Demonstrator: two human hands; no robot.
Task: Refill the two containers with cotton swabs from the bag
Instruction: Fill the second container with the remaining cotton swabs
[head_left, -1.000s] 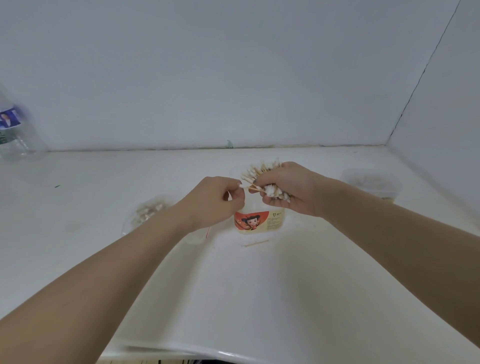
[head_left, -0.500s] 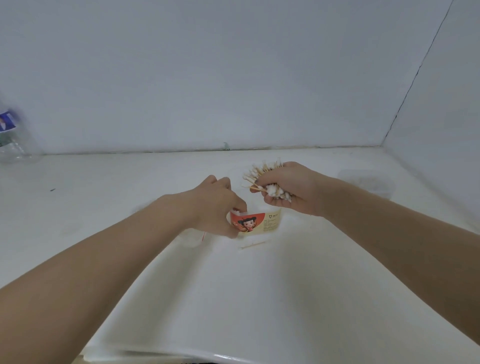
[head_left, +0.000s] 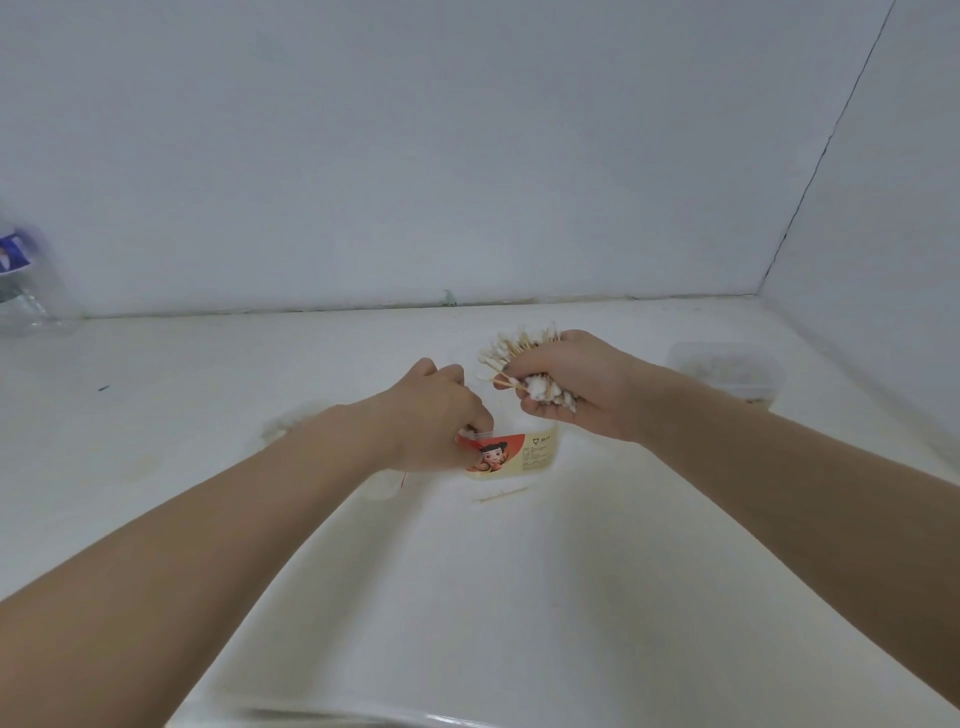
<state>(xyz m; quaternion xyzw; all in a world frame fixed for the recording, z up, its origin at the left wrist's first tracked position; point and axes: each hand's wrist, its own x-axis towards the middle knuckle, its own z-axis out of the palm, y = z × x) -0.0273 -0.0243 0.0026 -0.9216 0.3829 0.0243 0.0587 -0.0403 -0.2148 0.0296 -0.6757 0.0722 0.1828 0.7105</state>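
My right hand (head_left: 584, 397) grips a thick bundle of wooden cotton swabs (head_left: 519, 347) above the table, tips fanning up and left. Just below it lies the clear bag with a red cartoon label (head_left: 519, 453). My left hand (head_left: 434, 410) is down at the bag's left top edge, its curled fingers pinching it; white swab tips show beside them. One clear container (head_left: 727, 371) with some swabs stands at the right. A second, blurred container (head_left: 283, 423) peeks out behind my left forearm. A single swab (head_left: 501, 496) lies loose in front of the bag.
A white table (head_left: 519, 597) meets grey walls behind and to the right. A clear plastic bottle with a blue label (head_left: 21, 291) stands at the far left edge against the back wall.
My left hand let go of the swab end at the bundle and dropped down to the bag's top edge. My right hand stayed in place with the bundle.
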